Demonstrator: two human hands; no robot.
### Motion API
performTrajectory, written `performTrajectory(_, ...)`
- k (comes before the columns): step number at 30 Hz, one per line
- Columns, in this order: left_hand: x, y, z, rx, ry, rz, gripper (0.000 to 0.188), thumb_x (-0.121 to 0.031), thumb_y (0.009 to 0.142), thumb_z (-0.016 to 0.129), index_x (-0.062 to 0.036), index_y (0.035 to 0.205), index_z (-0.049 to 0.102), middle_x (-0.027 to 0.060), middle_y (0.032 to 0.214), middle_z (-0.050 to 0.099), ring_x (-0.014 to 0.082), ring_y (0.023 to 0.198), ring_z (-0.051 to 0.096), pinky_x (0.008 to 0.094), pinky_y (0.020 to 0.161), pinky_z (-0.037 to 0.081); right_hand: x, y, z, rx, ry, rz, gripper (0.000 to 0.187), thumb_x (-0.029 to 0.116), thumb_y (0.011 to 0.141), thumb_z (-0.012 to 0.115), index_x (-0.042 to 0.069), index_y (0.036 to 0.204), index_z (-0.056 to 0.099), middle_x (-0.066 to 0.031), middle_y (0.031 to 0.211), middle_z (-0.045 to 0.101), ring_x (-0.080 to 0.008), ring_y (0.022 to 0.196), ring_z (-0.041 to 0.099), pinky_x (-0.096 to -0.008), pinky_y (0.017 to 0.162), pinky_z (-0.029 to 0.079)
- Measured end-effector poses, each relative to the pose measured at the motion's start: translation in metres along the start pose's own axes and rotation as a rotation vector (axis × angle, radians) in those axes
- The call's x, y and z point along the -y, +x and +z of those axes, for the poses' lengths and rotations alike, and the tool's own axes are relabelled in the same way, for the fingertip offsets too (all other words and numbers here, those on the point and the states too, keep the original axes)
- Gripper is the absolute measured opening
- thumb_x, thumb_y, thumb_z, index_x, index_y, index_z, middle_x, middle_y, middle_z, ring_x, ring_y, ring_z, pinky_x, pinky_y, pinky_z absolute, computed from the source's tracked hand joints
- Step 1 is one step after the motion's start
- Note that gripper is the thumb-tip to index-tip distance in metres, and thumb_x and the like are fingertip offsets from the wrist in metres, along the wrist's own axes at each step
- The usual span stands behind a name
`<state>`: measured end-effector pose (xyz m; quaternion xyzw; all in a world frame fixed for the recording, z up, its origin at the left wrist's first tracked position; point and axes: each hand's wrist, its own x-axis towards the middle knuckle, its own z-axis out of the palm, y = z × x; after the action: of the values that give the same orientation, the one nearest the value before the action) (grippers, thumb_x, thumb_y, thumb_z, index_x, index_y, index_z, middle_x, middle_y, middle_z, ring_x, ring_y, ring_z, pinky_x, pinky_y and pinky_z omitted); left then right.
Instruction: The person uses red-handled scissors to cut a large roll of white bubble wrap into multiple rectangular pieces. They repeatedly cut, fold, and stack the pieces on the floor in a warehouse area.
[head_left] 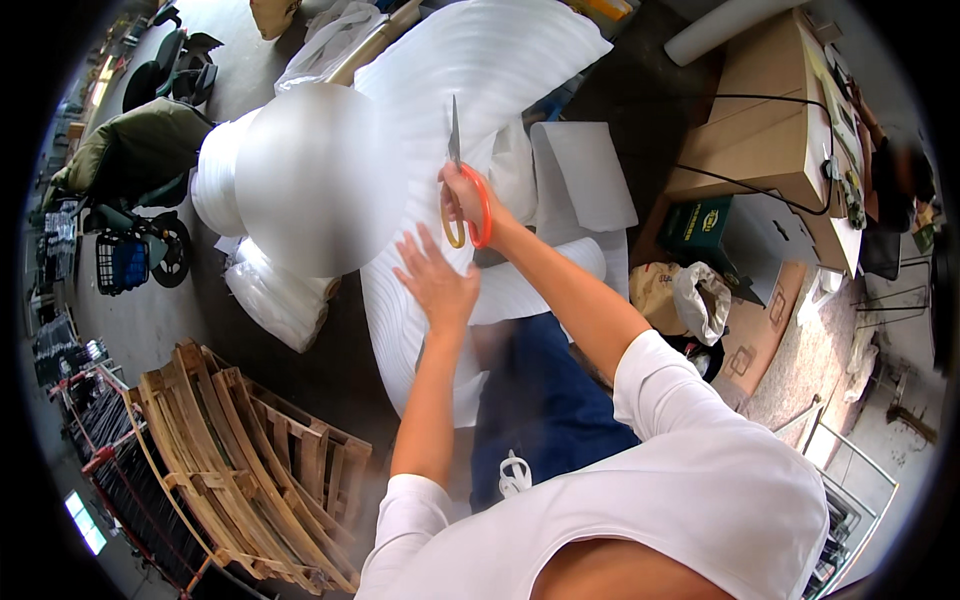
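My right hand grips a pair of scissors with orange-red handle loops, one of them looking yellowish. Their blades point away from me and appear closed. Under them spreads a large white foam sheet, rippled and fanned out. Just nearer and to the left, my left hand is held palm down with fingers spread, holding nothing. Whether it touches the foam I cannot tell. A thick white foam roll lies left of the sheet, its near end covered by a round blur.
Wooden pallets lean at the lower left, near a plastic-wrapped roll. On the right stand a large cardboard box, a dark green box and a white bag. A black cable hangs across the cardboard.
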<state>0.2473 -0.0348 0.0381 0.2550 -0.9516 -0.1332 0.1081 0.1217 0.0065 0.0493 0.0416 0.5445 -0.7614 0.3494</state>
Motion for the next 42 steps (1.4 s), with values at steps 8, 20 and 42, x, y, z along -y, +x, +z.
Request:
performTrajectory(8,-0.013,0.045,0.052,-0.283,-0.3,-0.08,0.05,-0.014,0.072,0.063,-0.0077,0.117,0.041,0.0103,0.102,0.049,0.0283,0.098,0.047,0.0384,0.083,0.037,0.016,0.007,0.001,-0.019,-0.114,0.04,0.034,0.038,0.088,0.042,0.004,0.081,0.041,-0.0032,0.064,0.043,-0.0073,0.049,0.039,-0.0208,0.044,0.038)
performTrajectory(20,-0.02,0.065,0.06,-0.136,-0.294,-0.147,0.021,0.0,0.073,0.057,-0.0085,0.092,0.059,0.0077,0.071,0.044,0.0251,0.066,0.05,0.0351,0.058,0.042,0.065,0.065,-0.029,-0.127,-0.137,0.068,0.034,0.039,0.088,0.043,0.006,0.08,0.045,-0.0007,0.061,0.039,-0.0066,0.049,0.034,-0.0193,0.043,0.033)
performTrajectory(42,0.052,0.04,0.054,-0.132,-0.383,-0.241,0.052,0.012,0.067,0.049,-0.0133,0.113,0.051,0.0132,0.085,0.046,0.0303,0.072,0.051,0.0381,0.06,0.043,0.24,0.159,-0.147,-0.226,0.023,-0.19,0.034,0.039,0.088,0.043,0.006,0.087,0.045,-0.0026,0.067,0.04,-0.0097,0.053,0.037,-0.02,0.048,0.034)
